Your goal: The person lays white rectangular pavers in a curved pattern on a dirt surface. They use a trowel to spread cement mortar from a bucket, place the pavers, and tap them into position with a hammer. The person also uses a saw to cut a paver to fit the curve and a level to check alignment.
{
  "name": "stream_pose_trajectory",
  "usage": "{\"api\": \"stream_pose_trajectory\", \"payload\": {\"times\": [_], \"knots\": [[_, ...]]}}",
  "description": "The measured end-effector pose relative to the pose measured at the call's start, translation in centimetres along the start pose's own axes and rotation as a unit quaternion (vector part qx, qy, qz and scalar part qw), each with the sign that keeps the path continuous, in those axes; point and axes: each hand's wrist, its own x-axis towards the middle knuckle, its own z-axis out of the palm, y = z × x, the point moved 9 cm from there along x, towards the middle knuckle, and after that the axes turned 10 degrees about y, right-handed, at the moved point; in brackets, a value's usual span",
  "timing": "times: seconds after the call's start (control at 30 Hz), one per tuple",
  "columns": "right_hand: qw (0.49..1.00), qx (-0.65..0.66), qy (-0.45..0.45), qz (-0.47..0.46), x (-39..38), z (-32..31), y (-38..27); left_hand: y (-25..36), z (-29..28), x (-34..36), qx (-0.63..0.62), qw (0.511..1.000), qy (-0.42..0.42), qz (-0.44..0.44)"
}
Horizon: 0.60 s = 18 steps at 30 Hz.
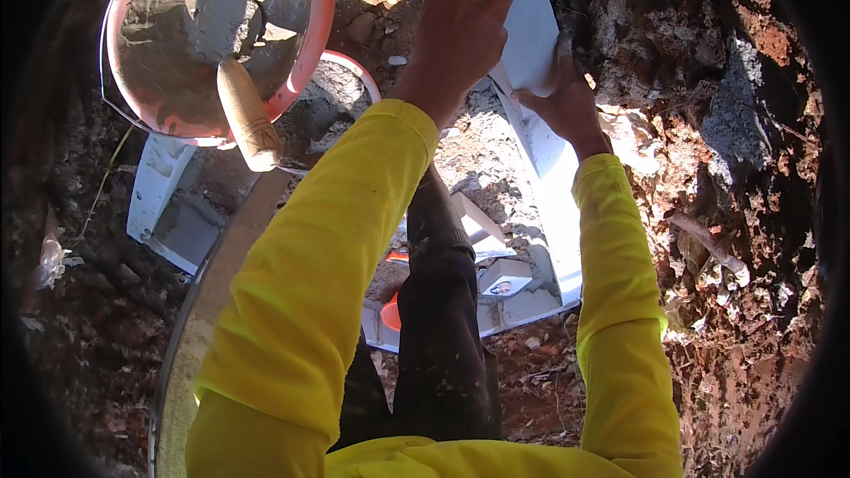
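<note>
At the top of the head view a pale, flat slab lies across the upper end of a white wall edge. My left hand rests on the slab's left part with its fingers stretched out and a little apart. The slab's right lower corner is in the grip of my right hand, thumb on the near side, some fingers hidden or in shadow. To the left stands a red-rimmed bucket with grey mortar in it. A trowel with a wooden handle lies over its near rim.
Between my legs and the wall are a small pale block and an orange object. A curved board-like edge runs along my left. Rough reddish earth rises on the right, with a root-like stick poking out.
</note>
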Motion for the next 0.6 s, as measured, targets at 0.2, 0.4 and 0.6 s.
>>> {"api": "stream_pose_trajectory", "payload": {"times": [0.2,0.4,0.6], "knots": [[0.999,-0.003,-0.036,0.008,-0.1,0.8,0.8,-0.4,2.2,-1.0,0.097,0.992,-0.063,0.044],[0.998,-0.035,0.040,-0.026,-0.8,0.4,0.5,-0.4,2.7,-1.1,0.129,0.987,-0.075,0.054],[0.965,0.086,0.246,0.026,-12.1,-2.0,-3.2,-0.2,2.3,-1.0,0.153,0.985,-0.072,0.036]]}}
